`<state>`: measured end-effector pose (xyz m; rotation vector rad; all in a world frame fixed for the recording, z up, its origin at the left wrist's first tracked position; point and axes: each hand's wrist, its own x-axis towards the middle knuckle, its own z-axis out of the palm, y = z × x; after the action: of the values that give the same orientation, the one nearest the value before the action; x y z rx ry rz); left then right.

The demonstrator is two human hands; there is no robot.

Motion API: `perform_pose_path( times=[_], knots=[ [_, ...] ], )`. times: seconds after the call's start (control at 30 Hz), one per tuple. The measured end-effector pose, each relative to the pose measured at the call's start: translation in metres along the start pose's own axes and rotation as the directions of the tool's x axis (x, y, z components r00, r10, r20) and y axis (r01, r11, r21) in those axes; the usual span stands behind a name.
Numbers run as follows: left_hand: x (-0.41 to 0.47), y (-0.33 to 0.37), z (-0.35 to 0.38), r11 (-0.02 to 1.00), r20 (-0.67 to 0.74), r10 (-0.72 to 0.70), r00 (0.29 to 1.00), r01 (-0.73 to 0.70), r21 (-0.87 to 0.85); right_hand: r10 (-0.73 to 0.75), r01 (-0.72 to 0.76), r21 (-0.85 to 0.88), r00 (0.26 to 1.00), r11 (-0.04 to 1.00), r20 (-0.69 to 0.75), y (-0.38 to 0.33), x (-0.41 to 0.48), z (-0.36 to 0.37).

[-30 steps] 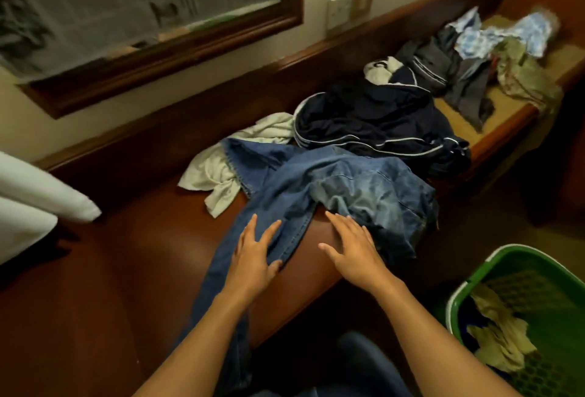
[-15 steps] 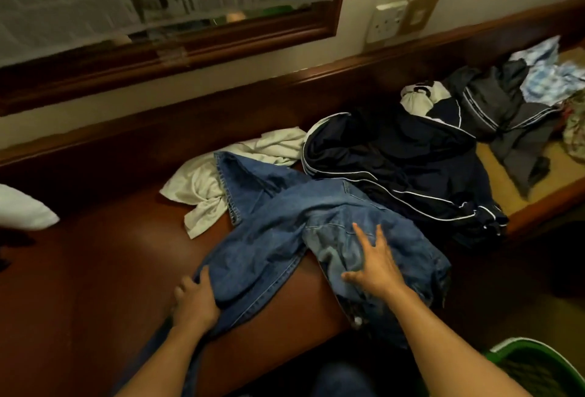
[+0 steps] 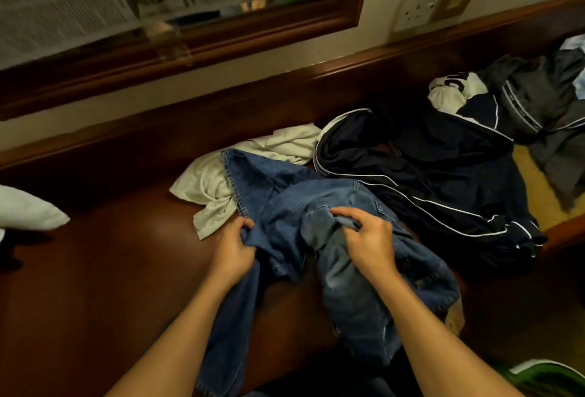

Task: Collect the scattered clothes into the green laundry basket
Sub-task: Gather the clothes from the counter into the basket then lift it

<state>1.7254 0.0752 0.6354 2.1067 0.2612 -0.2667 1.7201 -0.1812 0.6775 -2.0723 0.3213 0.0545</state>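
Note:
Blue jeans [image 3: 285,206] lie bunched on the dark wooden bench [image 3: 104,270], one leg hanging over its front edge. My left hand [image 3: 232,251] is shut on a fold of the denim at its left side. My right hand [image 3: 367,241] is shut on a bunch of the denim near the middle. Behind the jeans lies a cream shirt [image 3: 221,181]. A navy jacket with white piping [image 3: 427,181] lies to the right. Only a sliver of the green laundry basket [image 3: 550,377] shows at the bottom right corner.
A grey garment [image 3: 538,105] and a white-and-black one [image 3: 449,92] lie further right on the bench, over a yellow cushion [image 3: 535,187]. A white pillow [image 3: 25,213] sits at the left. A framed mirror [image 3: 190,16] and a wall socket [image 3: 421,7] are on the wall behind.
Both hands went from flat and open over the jeans to closed on the denim, bunching it up. The view shifted left and up, so the basket slid almost out of frame.

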Motion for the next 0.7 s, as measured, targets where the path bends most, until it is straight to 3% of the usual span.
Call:
perform_pose_path(
  times=[0.07, 0.17, 0.27, 0.37, 0.43, 0.5, 0.57, 0.63, 0.7],
  knots=[
    [0.003, 0.010, 0.002, 0.998, -0.022, 0.014, 1.000, -0.015, -0.054, -0.038, 0.039, 0.092, 0.999, 0.995, -0.005, -0.019, -0.002, 0.007],
    [0.013, 0.046, -0.006, 0.976, -0.175, 0.009, 0.985, -0.047, -0.214, -0.083, 0.088, 0.276, 0.996, 0.957, -0.032, -0.050, -0.005, 0.007],
    [0.033, 0.091, -0.028, 0.885, -0.257, 0.041, 0.965, -0.154, -0.439, -0.135, 0.150, 0.459, 0.989, 0.876, -0.067, -0.080, -0.014, 0.000],
    [0.042, 0.117, -0.050, 0.777, -0.152, 0.054, 0.987, -0.137, -0.614, -0.214, 0.213, 0.462, 0.975, 0.861, -0.050, -0.089, -0.025, 0.000],
    [0.037, 0.122, -0.050, 0.741, -0.001, 0.101, 0.995, -0.076, -0.668, -0.243, 0.216, 0.297, 0.968, 0.930, 0.056, -0.069, -0.026, 0.013],
    [0.030, 0.110, -0.038, 0.811, 0.126, 0.166, 0.978, -0.063, -0.582, -0.175, 0.199, -0.071, 0.952, 0.977, 0.249, -0.031, -0.024, 0.033],
    [0.026, 0.088, -0.019, 0.925, 0.259, 0.214, 0.942, -0.110, -0.363, 0.016, 0.196, -0.408, 0.887, 0.892, 0.462, 0.012, -0.024, 0.050],
    [0.016, 0.060, 0.002, 0.978, 0.395, 0.211, 0.894, -0.196, -0.078, 0.175, 0.197, -0.485, 0.766, 0.852, 0.619, 0.048, -0.030, 0.059],
    [-0.001, 0.030, 0.024, 0.954, 0.480, 0.195, 0.856, -0.278, 0.108, 0.165, 0.156, -0.399, 0.732, 0.904, 0.661, 0.067, -0.031, 0.055]
  ],
)
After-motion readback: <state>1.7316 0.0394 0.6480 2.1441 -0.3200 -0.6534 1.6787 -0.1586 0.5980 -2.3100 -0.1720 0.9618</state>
